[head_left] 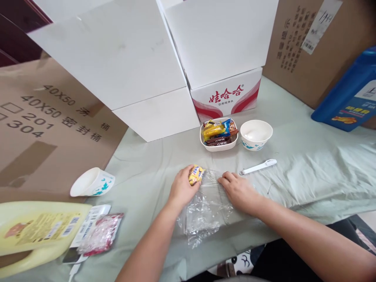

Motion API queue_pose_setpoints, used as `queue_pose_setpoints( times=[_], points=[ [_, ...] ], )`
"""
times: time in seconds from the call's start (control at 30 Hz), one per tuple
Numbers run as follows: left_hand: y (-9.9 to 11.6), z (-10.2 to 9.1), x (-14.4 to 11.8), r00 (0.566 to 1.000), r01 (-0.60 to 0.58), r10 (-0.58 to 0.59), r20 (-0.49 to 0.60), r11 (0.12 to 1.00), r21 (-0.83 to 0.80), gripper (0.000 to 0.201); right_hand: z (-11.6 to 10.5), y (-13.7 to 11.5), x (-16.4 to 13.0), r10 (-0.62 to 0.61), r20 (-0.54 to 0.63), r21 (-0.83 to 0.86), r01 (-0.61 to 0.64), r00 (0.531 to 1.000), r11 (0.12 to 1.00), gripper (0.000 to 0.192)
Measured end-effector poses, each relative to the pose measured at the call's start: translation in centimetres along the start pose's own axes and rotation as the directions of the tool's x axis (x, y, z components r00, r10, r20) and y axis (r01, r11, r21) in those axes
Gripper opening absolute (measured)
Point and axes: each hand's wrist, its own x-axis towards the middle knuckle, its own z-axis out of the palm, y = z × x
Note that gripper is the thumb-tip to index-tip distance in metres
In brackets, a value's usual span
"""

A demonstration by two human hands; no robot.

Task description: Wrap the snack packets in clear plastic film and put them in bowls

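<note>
My left hand [182,187] is closed around a small snack packet in a yellow printed wrapper [196,175]. Just under and beside it, a clear plastic bag [204,213] lies crumpled on the cloth. My right hand [239,192] pinches the right edge of that bag near its upper end. Beyond the hands stands a white tray [219,148] with several wrapped snacks in it, a yellow one [214,131] among them. A white paper bowl [256,133] with a teal leaf print sits to the right of the tray. Nearer my right hand lies a white utility knife [259,167].
White boxes [155,113] and brown cartons [58,129] wall off the back and left. A tipped paper bowl [92,182], a pale yellow jug [41,231] and a red packet in clear plastic [102,235] lie at left. A blue jug [349,94] stands at right.
</note>
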Motion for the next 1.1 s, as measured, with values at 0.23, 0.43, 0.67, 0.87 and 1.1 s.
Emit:
queue_pose_setpoints(
  times=[0.23,0.43,0.67,0.87,1.1],
  points=[
    [-4.1,-4.1,8.2,0.878,0.38,-0.453,-0.158,0.858,-0.347,0.056,0.2,0.0,0.0,-0.023,-0.019,-0.009,0.023,1.0,1.0,0.035],
    [3.1,-5.4,15.9,0.956,0.047,-0.087,-0.28,0.988,-0.145,0.055,0.3,0.0,0.2,-0.034,-0.024,-0.008,0.033,0.999,0.999,0.033],
    [12.3,-0.5,23.2,0.983,-0.179,0.178,0.036,0.983,0.037,0.046,0.3,0.1,0.3,-0.053,-0.034,0.007,0.053,0.998,0.999,0.035],
    [14.0,4.2,25.9,0.975,-0.155,0.115,0.189,0.964,0.216,0.027,0.3,0.2,0.3,-0.072,-0.034,0.022,0.072,0.997,0.997,0.03],
    [14.2,3.7,25.6,0.945,-0.268,0.208,0.253,0.934,0.235,0.023,0.3,0.3,0.4,-0.091,-0.016,0.028,0.092,0.996,0.995,0.029]
  ],
)
